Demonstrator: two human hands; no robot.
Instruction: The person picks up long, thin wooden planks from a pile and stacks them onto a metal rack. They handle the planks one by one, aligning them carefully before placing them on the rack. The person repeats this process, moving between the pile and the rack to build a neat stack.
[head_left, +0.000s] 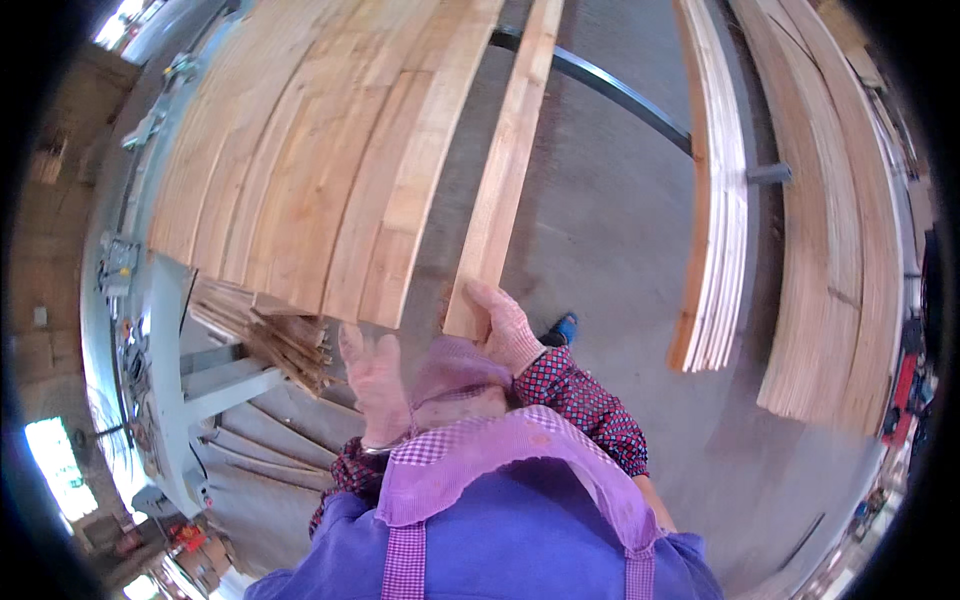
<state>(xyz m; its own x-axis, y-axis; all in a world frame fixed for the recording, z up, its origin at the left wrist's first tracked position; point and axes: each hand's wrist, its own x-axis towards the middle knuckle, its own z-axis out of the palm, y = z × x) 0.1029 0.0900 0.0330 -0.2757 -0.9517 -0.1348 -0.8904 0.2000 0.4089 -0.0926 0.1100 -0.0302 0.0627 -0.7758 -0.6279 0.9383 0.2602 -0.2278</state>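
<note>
My right hand (pixel 510 330), in a pale glove, grips the near end of a long narrow wooden plank (pixel 505 190), with the thumb on top. The plank slants away from me, apart from a wide layer of planks (pixel 330 160) laid edge to edge on its left. My left hand (pixel 374 385), also gloved, has its fingers raised and apart just below the near edge of that layer. It holds nothing; I cannot tell if a fingertip touches the wood.
A metal bar (pixel 625 92) runs crosswise beyond the plank. On the right stand a row of narrow boards on edge (pixel 715 220) and a stack of wider boards (pixel 825 270). Wood strips (pixel 275 335) lie under the layer, beside a pale machine frame (pixel 170 390).
</note>
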